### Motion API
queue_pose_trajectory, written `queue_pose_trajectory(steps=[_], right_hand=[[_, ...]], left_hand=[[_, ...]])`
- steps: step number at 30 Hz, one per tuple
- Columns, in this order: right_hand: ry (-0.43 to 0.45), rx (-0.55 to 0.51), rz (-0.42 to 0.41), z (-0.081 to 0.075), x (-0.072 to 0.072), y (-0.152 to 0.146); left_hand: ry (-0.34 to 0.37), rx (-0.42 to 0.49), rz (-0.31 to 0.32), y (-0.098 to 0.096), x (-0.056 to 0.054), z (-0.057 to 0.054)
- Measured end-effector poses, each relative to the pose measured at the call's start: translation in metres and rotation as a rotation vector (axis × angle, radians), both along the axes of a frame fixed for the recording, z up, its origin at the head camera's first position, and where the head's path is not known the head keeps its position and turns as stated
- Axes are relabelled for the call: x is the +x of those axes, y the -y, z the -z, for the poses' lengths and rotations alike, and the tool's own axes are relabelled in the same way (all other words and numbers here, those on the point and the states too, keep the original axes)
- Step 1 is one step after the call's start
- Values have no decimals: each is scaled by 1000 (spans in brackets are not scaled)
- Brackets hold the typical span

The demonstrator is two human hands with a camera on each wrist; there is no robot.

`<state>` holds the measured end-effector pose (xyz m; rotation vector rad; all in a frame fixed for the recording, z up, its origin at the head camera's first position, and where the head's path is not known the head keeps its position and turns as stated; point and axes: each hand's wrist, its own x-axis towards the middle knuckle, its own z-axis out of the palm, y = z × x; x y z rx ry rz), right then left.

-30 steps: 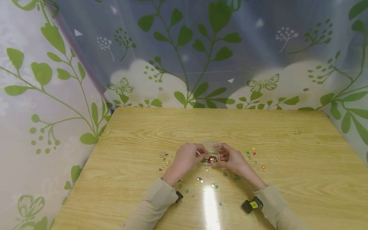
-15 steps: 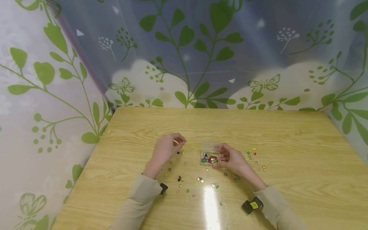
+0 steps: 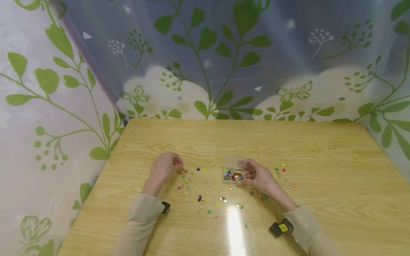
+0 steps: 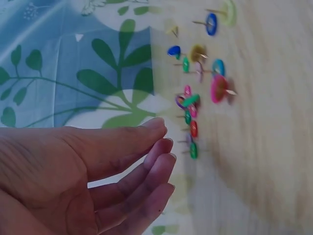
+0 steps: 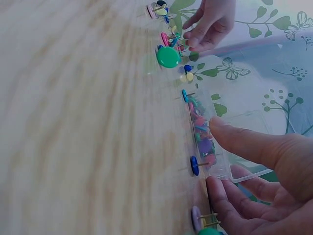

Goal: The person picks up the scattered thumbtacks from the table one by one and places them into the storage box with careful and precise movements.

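A small clear plastic box (image 3: 224, 180) full of colourful thumbtacks (image 3: 235, 176) stands on the table, its clear lid (image 3: 232, 162) tipped back. My right hand (image 3: 261, 178) holds the box by its right end, thumb at the near side and fingers behind, as the right wrist view also shows. My left hand (image 3: 161, 170) hovers beside a cluster of loose thumbtacks (image 3: 183, 172) to the left of the box. In the left wrist view its thumb (image 4: 151, 128) and fingertips are slightly apart with nothing between them, and several thumbtacks (image 4: 194, 128) lie just beyond.
More loose thumbtacks (image 3: 225, 201) are scattered in front of the box, and another group (image 3: 279, 172) lies to the right past my right hand. The wooden table (image 3: 288, 142) ends at a leaf-patterned curtain (image 3: 179, 103) at the back.
My left hand has left the box and moved left to the thumbtack cluster, lowering at the end. My right hand stays at the box, whose tacks now show fully.
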<state>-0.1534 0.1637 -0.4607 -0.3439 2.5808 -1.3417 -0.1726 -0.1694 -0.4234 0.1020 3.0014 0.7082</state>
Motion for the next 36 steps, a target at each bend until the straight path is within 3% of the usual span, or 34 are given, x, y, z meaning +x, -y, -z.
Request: queue_pose_trajectory(steps=[8,15,20,27,36], right_hand=[[-6,-6,-7,-2,0,1],[4,-1,-6,-2,-1,2],[8,1,-2,-2,0,3],[17,-3,5,-2,-1,2],[25,-13,5,-1,0,0]], left_hand=[[24,-66,-23,5,2,4],[33,-24,-47,6,2,6],[-23,11,-48,4,3,8],[-92,61,13,-14,7,5],[-143,102,158,-61,17,-8]])
